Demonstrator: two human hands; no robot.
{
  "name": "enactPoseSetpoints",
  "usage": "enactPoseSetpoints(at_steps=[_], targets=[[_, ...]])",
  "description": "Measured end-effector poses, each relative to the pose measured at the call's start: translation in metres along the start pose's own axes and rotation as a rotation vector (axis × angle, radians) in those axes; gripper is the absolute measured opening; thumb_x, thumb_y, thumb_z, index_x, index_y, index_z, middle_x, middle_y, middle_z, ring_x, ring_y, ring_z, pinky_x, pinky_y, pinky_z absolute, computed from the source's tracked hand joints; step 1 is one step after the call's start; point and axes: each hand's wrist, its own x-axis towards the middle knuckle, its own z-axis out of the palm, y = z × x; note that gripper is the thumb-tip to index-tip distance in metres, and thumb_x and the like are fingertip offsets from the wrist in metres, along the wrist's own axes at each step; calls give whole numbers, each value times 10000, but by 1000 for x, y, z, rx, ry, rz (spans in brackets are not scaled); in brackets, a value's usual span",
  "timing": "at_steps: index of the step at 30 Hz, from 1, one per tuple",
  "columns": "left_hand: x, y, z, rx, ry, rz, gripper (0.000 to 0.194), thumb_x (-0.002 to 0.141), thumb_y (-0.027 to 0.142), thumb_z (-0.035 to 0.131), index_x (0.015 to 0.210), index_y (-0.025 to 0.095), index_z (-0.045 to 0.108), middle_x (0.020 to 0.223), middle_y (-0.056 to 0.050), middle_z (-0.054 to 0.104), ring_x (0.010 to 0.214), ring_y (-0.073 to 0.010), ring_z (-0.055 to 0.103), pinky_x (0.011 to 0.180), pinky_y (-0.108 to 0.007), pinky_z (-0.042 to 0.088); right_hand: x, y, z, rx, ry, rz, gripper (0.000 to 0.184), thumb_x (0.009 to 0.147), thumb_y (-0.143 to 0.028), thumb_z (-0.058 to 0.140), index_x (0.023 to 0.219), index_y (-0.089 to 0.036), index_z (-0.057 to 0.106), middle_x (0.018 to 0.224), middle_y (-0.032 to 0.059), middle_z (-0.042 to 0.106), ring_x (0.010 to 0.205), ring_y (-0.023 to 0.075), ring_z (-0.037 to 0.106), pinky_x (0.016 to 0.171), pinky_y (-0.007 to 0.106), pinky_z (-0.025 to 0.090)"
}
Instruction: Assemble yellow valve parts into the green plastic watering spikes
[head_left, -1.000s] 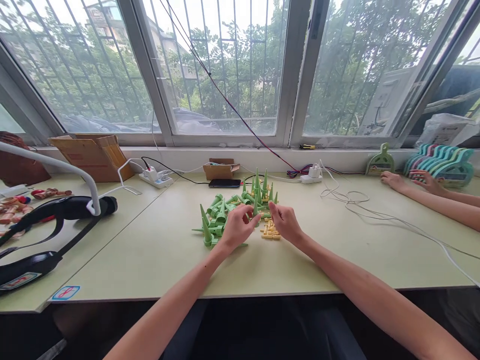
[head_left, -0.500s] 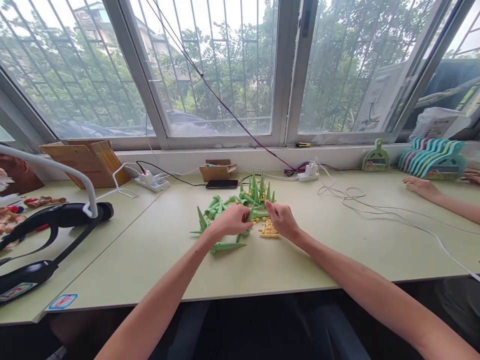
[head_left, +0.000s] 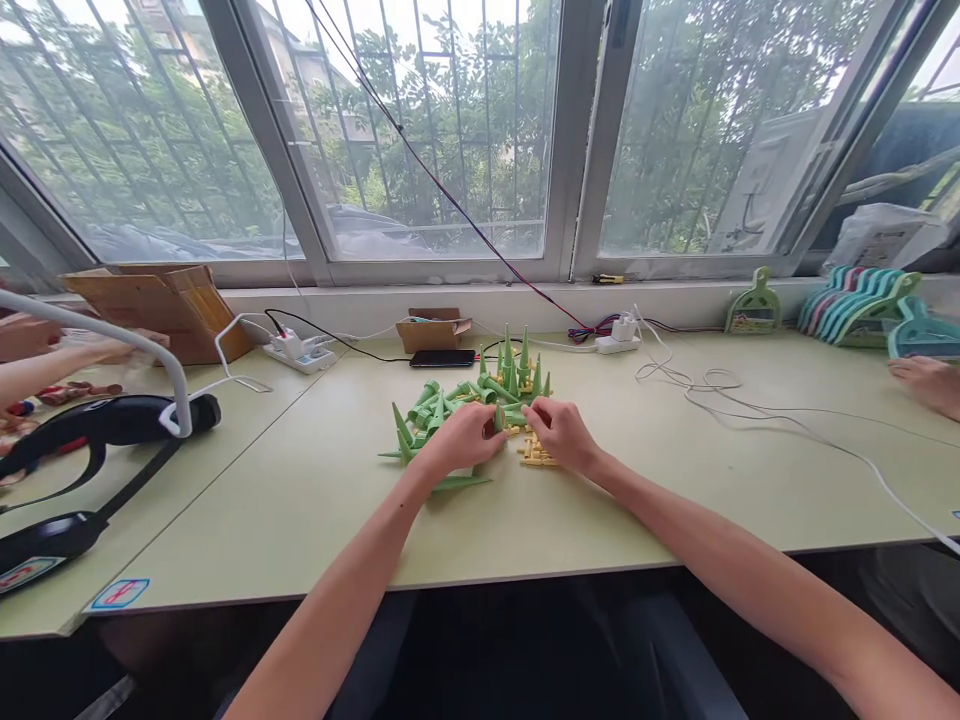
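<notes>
My left hand [head_left: 469, 440] is closed round a pointed green plastic cone [head_left: 499, 417], whose tip shows above the fingers. Just to its right, my right hand [head_left: 564, 432] is pinched; what it holds, if anything, is too small to make out. A heap of green plastic cones [head_left: 426, 408] lies behind and left of my left hand. Farther back, several green cones [head_left: 508, 350] stand upright. Small yellow plastic pegs [head_left: 537, 455] lie on the table under and beside my right hand. One green cone [head_left: 461, 482] rests flat in front of the heap, partly behind my left wrist.
A black phone [head_left: 442, 358] and a small cardboard box [head_left: 433, 330] are behind the heap. White cables [head_left: 712, 385] run across the right side. Black goggles [head_left: 112, 430] lie at left. Co-workers' hands show at the right [head_left: 930, 385] and left [head_left: 82, 355] edges.
My right hand has shifted slightly left, closer to my left hand. The cone in my left hand now stands more upright. At right, a co-worker's hand has drawn back; another person's arm appears at left.
</notes>
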Motion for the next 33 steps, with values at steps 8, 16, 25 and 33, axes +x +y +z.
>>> enactPoseSetpoints(at_steps=[8,16,25,33], targets=[[1,-2,-4,-61,39,2,180,768,274,569,620,179,530,557,18,507,539,-113,434,539,-255,329,-1,2,0,-58,-123,19,225,881,-330,526,782,-171,651,531,-37,531,491,97,391,555,229,322],[0,-2,-3,-90,90,-27,173,748,276,585,612,180,540,528,23,486,512,-106,408,510,-256,300,-2,-3,-1,-178,-257,-1,263,867,-257,536,977,-228,773,559,-15,596,507,96,405,551,220,292],[0,-5,0,-70,54,-59,171,756,298,583,630,185,558,543,9,518,514,-121,435,493,-260,283,-1,-6,-1,-247,-316,-47,237,911,-321,554,934,-269,784,687,13,676,584,114,496,562,230,266],[0,-10,4,-122,47,-84,220,737,315,606,595,186,499,558,5,516,512,-119,427,493,-265,278,-2,-7,4,-284,-297,-44,228,915,-307,557,928,-271,782,715,19,682,635,125,533,574,229,279]])
